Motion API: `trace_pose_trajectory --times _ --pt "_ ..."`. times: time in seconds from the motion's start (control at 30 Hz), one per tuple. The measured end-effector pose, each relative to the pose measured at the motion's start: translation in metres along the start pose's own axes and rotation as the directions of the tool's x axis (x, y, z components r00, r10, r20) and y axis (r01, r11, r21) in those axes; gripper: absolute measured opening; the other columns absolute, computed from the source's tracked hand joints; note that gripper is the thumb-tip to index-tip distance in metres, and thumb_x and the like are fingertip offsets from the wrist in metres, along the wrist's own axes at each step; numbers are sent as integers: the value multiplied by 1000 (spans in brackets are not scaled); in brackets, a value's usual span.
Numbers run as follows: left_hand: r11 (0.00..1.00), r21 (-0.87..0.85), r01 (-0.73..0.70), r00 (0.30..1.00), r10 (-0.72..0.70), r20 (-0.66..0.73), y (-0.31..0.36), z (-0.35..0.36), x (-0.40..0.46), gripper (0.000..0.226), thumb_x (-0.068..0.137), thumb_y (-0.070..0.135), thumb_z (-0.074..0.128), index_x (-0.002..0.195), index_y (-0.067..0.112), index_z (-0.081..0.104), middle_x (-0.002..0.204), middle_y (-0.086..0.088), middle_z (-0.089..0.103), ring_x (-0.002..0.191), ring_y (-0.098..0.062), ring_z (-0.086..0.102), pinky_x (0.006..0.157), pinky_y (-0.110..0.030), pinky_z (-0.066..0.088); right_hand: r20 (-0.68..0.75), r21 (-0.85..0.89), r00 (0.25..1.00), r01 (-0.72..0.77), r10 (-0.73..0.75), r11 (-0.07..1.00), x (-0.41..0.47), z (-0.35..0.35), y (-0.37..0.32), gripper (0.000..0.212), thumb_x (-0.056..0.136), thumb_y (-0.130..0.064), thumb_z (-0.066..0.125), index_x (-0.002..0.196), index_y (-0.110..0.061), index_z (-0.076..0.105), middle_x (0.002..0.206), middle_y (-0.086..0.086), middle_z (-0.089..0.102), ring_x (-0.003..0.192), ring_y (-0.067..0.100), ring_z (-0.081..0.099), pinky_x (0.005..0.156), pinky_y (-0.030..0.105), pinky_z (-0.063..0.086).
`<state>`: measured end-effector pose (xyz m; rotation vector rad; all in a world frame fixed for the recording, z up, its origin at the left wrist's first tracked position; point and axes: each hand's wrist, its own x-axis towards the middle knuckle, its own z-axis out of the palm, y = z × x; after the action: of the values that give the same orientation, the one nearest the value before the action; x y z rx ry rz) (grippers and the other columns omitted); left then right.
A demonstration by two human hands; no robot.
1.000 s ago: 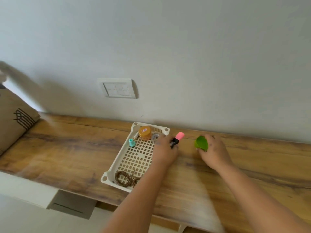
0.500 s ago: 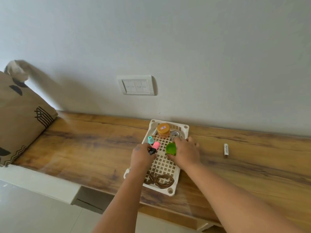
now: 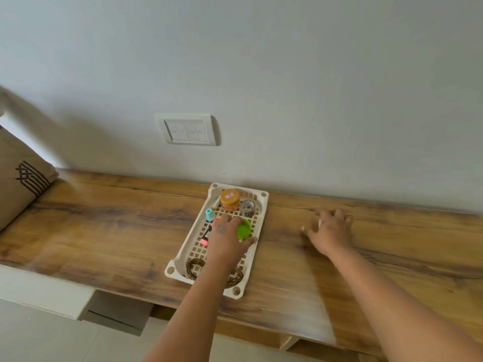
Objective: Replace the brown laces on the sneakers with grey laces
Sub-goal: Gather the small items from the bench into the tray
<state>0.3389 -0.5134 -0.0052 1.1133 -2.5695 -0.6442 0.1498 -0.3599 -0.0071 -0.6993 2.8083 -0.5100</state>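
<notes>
On the desk sits the white basket — brown laces coiled at its near end, partly under your forearm. Your left hand lies over it, fingers relaxed beside the green cup. Your right hand — fingers spread — hovers over bare wood.

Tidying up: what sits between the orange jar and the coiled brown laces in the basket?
Head view: the left hand, a pink highlighter and a green piece lie between orange jar and brown laces.

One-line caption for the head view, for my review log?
Left hand rests in a white basket of small items and brown laces; right hand reaches across the wooden shelf.
</notes>
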Motion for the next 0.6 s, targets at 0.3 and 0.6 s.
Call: trace_pose_trajectory --times 0.3,0.6 --pt "995 98 33 998 -39 57 16 14 2 18 95 24 60 110 16 65 115 -1 56 117 -20 45 96 -31 44 19 163 994 101 -105 981 -4 13 0 16 90 -7 58 104 -8 66 108 9 51 101 30 53 75 25 37" --pt "144 -797 587 786 -336 519 8 -6 -3 7 98 7 56 99 1 60 102 -17 66 92 -22 66 78 -29 56 -43 346 992 127 -119 930 -10 15 -28 21 88 -8 65 108 -10 67 113 11 58 103 27 56 79 23 37"
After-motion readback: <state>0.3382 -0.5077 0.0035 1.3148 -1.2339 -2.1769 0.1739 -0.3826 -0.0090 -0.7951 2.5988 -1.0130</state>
